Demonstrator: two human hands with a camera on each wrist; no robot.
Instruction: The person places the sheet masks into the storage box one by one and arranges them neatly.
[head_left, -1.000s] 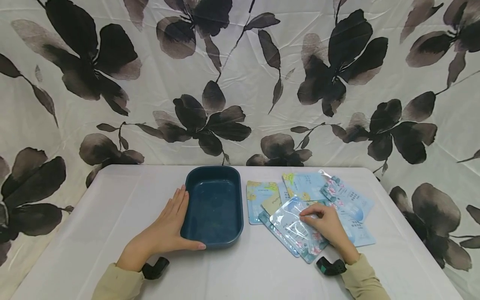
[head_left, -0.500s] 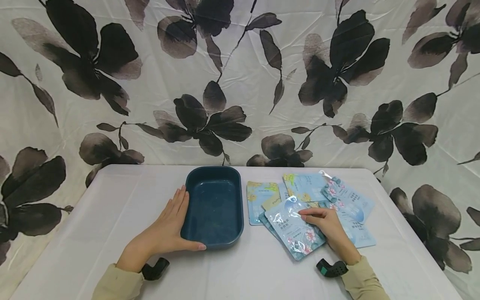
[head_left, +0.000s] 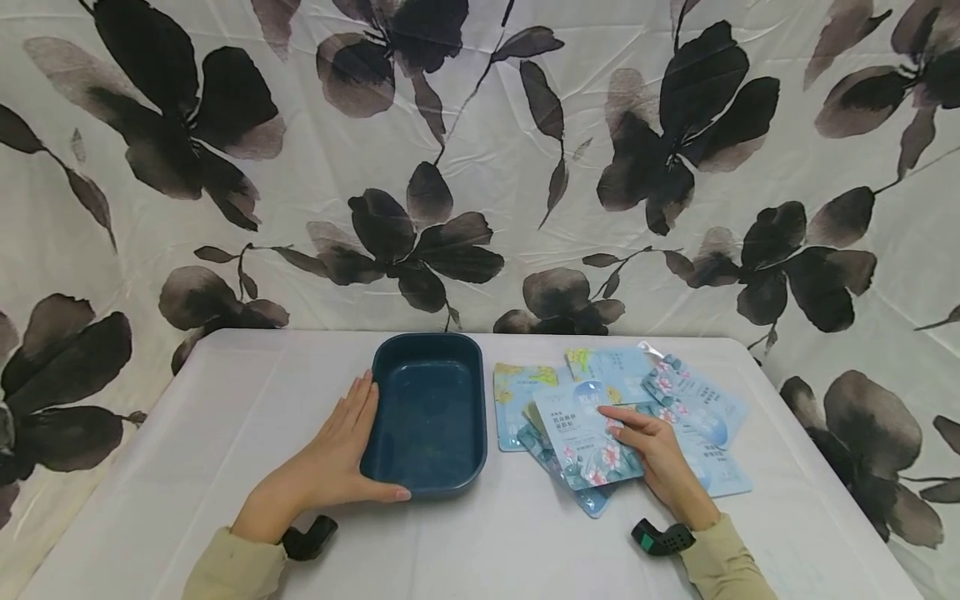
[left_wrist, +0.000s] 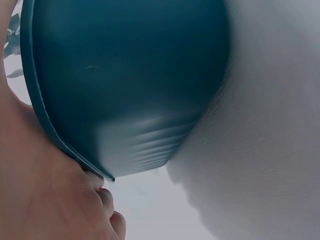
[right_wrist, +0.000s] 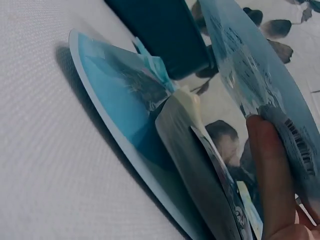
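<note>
A dark teal tray [head_left: 427, 412] sits mid-table with nothing in it. My left hand [head_left: 330, 462] rests flat against its left wall, thumb along the front rim; in the left wrist view the tray [left_wrist: 130, 75] fills the frame above that hand [left_wrist: 45, 200]. Right of the tray lies a fanned pile of several blue sachets [head_left: 697, 400]. My right hand [head_left: 622, 421] pinches one flowered sachet [head_left: 577, 433] and holds it tilted up off the pile. In the right wrist view a finger [right_wrist: 270, 170] sits under this sachet [right_wrist: 250, 75], above the other sachets [right_wrist: 115, 95].
The table [head_left: 247, 400] has a white cloth and ends close at left, right and front. A floral curtain [head_left: 480, 167] hangs directly behind it. A black strap [head_left: 660, 537] sits on each wrist.
My right hand has lifted the flowered sachet off the pile, turned it more upright and shifted it slightly left. The left hand and the tray have not moved.
</note>
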